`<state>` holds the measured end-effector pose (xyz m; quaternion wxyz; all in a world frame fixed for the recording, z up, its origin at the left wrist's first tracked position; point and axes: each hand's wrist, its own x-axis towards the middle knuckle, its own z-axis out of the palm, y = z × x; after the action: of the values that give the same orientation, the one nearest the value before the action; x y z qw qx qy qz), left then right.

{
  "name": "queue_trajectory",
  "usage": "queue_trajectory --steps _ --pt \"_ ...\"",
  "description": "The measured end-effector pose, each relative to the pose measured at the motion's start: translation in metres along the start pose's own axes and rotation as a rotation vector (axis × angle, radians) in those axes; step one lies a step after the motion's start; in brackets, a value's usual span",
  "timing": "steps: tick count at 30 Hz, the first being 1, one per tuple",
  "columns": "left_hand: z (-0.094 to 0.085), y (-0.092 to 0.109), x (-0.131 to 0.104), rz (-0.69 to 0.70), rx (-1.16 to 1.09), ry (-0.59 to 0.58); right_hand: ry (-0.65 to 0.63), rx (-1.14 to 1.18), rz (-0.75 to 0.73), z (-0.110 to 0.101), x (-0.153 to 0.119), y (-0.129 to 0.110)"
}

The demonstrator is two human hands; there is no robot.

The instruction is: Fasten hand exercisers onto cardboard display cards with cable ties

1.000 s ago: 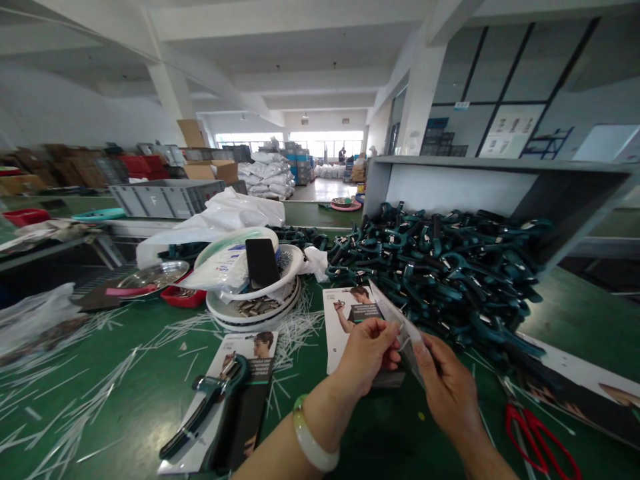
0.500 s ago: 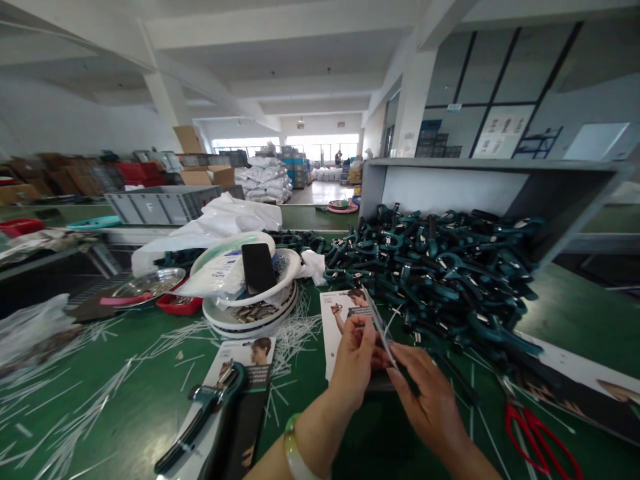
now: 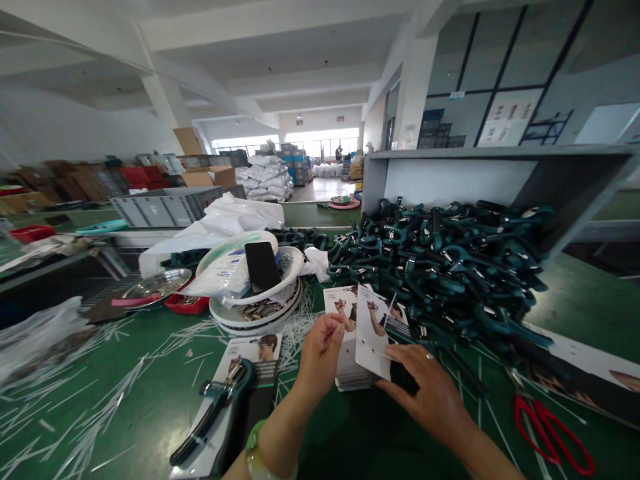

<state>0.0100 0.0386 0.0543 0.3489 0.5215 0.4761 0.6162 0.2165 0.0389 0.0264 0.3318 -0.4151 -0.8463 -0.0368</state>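
My right hand (image 3: pixel 425 380) grips a printed card (image 3: pixel 373 327) by its lower right edge, the card tilted above a stack of similar cards (image 3: pixel 349 375). Beside it, to the left, my left hand (image 3: pixel 324 350) has its thumb and fingertips pinched together near the stack; whatever is between them is too small to make out. At lower left, a dark green hand grip tool (image 3: pixel 215 407) lies on another printed card (image 3: pixel 260 353). A large heap of such grips (image 3: pixel 440 267) fills the table behind my hands.
Red-handled scissors (image 3: pixel 553 427) lie at the right, near a long card (image 3: pixel 600 363). White plastic strips (image 3: pixel 117 393) are strewn at left. Stacked white bowls (image 3: pixel 255 320) hold metal parts and a phone (image 3: pixel 262 267). A grey bin (image 3: pixel 500 155) stands behind the heap.
The card in my right hand has turned from nearly edge-on to show its printed face. My left hand has come away from it and moved left.
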Motion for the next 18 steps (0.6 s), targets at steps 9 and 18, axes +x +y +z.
queue_trajectory --steps 9,18 --pt "-0.018 -0.019 -0.01 -0.213 0.171 -0.055 0.035 0.09 -0.108 0.007 0.009 -0.011" --pt "-0.026 -0.019 -0.005 -0.462 -0.054 -0.133 -0.095 0.085 -0.148 0.002 0.049 -0.015"
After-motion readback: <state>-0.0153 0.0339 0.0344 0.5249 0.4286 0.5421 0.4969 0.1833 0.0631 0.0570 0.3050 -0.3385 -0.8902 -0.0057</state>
